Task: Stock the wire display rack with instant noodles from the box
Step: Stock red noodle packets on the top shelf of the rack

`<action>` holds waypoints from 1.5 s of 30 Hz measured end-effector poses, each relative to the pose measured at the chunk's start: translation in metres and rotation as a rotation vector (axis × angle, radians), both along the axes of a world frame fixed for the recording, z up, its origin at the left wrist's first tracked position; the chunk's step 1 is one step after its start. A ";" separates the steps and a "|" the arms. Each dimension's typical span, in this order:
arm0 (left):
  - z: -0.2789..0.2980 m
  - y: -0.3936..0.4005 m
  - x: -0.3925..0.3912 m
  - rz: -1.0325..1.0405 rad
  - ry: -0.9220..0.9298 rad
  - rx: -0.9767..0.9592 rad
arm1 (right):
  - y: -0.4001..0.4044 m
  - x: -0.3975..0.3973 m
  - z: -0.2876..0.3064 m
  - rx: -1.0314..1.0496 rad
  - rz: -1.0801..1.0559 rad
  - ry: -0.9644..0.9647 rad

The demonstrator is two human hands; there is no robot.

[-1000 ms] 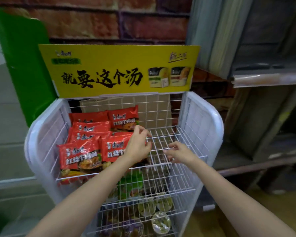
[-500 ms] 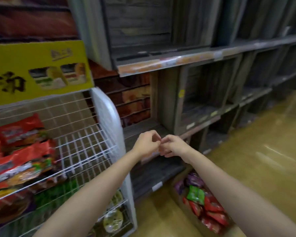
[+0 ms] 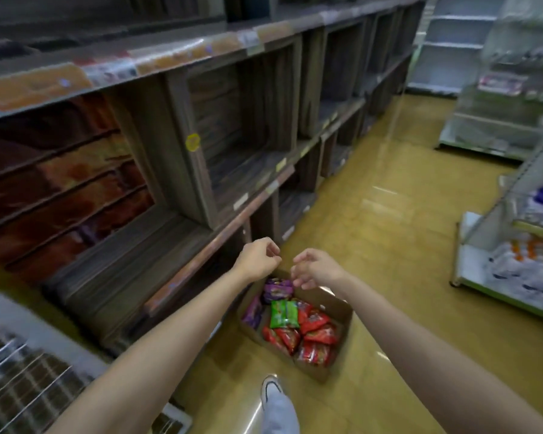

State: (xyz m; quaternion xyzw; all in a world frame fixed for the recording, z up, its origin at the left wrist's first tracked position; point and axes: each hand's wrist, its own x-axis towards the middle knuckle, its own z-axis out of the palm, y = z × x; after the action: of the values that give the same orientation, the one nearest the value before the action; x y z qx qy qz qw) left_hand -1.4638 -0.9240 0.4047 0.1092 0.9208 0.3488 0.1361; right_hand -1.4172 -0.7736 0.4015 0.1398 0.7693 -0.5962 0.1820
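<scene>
Yellow glossy floor (image 3: 389, 245) between dark wooden shelving (image 3: 232, 120)

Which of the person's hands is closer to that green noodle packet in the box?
Right. The right hand hangs over the box's far end, just above the green packet. The left hand sits further left, beyond the cardboard box edge. Both are empty.

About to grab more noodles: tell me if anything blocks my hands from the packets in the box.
Nothing visible does. Both the left hand and the right hand hang empty above the open box on the floor, whose flaps are folded back, and the packets lie uncovered on top.
</scene>
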 end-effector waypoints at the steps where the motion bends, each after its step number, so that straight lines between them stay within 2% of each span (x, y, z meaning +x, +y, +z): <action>1: -0.006 0.010 -0.015 -0.007 -0.033 0.008 | 0.010 -0.011 -0.003 0.002 -0.018 -0.007; 10: -0.069 0.095 -0.140 -0.013 -0.358 0.147 | 0.086 -0.123 -0.036 -0.012 -0.145 -0.151; 15: -0.115 0.119 -0.175 0.011 -0.477 0.125 | 0.107 -0.151 -0.089 -0.060 -0.199 -0.259; 22: -0.225 0.147 -0.176 0.260 -0.637 0.095 | 0.152 -0.162 -0.188 -0.036 -0.225 -0.397; 27: -0.310 0.170 -0.168 0.356 -0.758 0.044 | 0.188 -0.165 -0.295 -0.052 -0.229 -0.486; 35: -0.509 0.202 -0.180 0.339 -0.879 -0.054 | 0.202 -0.160 -0.518 -0.024 -0.187 -0.684; 38: -0.598 0.205 -0.173 0.272 -0.882 -0.132 | 0.190 -0.157 -0.596 0.021 -0.101 -0.695; 41: -0.671 0.204 -0.162 0.292 -0.868 -0.231 | 0.177 -0.160 -0.663 0.080 0.024 -0.657; 43: -0.716 0.205 -0.157 0.347 -0.896 -0.221 | 0.173 -0.166 -0.698 0.102 0.061 -0.645; 45: -0.753 0.207 -0.154 0.494 -0.969 -0.137 | 0.172 -0.173 -0.726 0.100 0.047 -0.652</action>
State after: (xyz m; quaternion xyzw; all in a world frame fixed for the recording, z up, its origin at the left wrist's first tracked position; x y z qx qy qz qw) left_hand -1.6180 -0.7166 -0.3479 -0.2927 0.7716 0.3198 0.4655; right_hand -1.5905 -0.6012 -0.3242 0.3143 0.7016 -0.4773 0.4255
